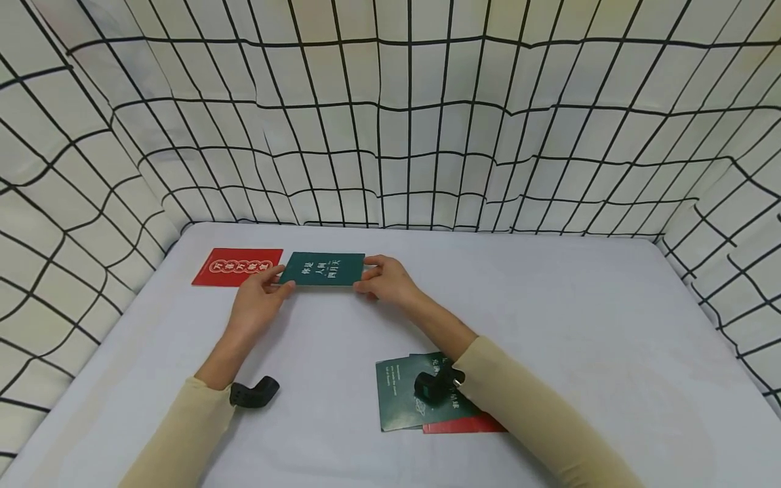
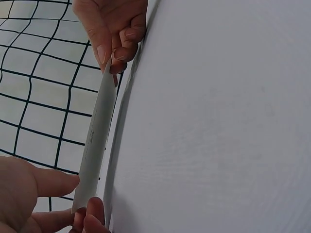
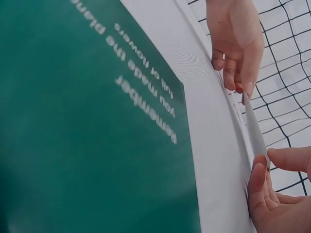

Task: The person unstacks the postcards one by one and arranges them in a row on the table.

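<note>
A dark green card (image 1: 323, 269) with white characters is held up level between both hands, a little above the white table. My left hand (image 1: 257, 298) pinches its left end between thumb and fingers. At the opposite end, my right hand (image 1: 390, 279) pinches the card the same way. Seen edge-on, the pale underside of the card (image 2: 95, 145) shows in the left wrist view. Just left of it lies a red card (image 1: 234, 267) with white outlined characters, partly behind the left fingers. Under the right forearm sits a small stack of cards, a green card (image 1: 396, 396) on top.
A red card (image 1: 460, 425) sticks out below the stack's green ones. The white-covered table (image 1: 610, 352) extends to both sides. Black netting over white sheeting (image 1: 409, 135) rises at the back and sides. Small black wrist cameras (image 1: 255, 392) jut from both sleeves.
</note>
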Available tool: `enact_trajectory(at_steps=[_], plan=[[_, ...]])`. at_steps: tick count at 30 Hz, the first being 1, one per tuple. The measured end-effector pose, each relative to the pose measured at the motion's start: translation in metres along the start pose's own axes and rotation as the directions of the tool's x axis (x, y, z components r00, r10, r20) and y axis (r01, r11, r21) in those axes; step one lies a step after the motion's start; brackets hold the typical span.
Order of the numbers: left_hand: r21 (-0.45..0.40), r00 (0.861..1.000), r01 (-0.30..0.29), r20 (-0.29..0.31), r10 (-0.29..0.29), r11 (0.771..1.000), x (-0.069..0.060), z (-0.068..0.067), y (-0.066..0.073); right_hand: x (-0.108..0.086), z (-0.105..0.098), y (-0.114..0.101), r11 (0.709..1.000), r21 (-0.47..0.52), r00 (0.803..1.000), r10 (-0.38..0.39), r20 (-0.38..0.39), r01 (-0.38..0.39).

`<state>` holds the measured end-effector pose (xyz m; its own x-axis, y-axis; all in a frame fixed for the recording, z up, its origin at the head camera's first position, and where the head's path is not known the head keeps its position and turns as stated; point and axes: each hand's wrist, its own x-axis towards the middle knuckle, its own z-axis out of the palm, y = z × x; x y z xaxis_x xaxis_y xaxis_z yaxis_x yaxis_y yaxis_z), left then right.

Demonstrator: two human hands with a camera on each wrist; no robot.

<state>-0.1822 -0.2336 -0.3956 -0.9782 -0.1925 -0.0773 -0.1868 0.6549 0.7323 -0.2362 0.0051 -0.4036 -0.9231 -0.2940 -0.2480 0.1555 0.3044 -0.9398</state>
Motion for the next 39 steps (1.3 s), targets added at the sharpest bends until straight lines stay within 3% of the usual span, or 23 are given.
enact_trajectory(at_steps=[9,21,29,39], plan=[[-0.002,0.999,-0.016,-0.039,0.016,1.000,0.001,-0.002,-0.004,0.001,0.005,-0.004,1.000,-0.026,1.000,-0.007,0.005,0.007],[0.025,1.000,0.023,-0.021,-0.022,0.999,0.002,-0.002,-0.005,0.000,0.009,-0.007,1.000,-0.019,1.000,-0.007,0.011,0.008],[0.043,1.000,0.011,-0.030,-0.010,0.999,0.004,-0.005,-0.010,0.005,0.011,-0.006,1.000,0.005,1.000,-0.012,0.017,0.012],[0.043,1.000,-0.001,-0.019,0.002,0.999,0.008,-0.006,-0.015,0.010,0.013,-0.004,0.999,-0.046,1.000,-0.024,0.020,0.025]])
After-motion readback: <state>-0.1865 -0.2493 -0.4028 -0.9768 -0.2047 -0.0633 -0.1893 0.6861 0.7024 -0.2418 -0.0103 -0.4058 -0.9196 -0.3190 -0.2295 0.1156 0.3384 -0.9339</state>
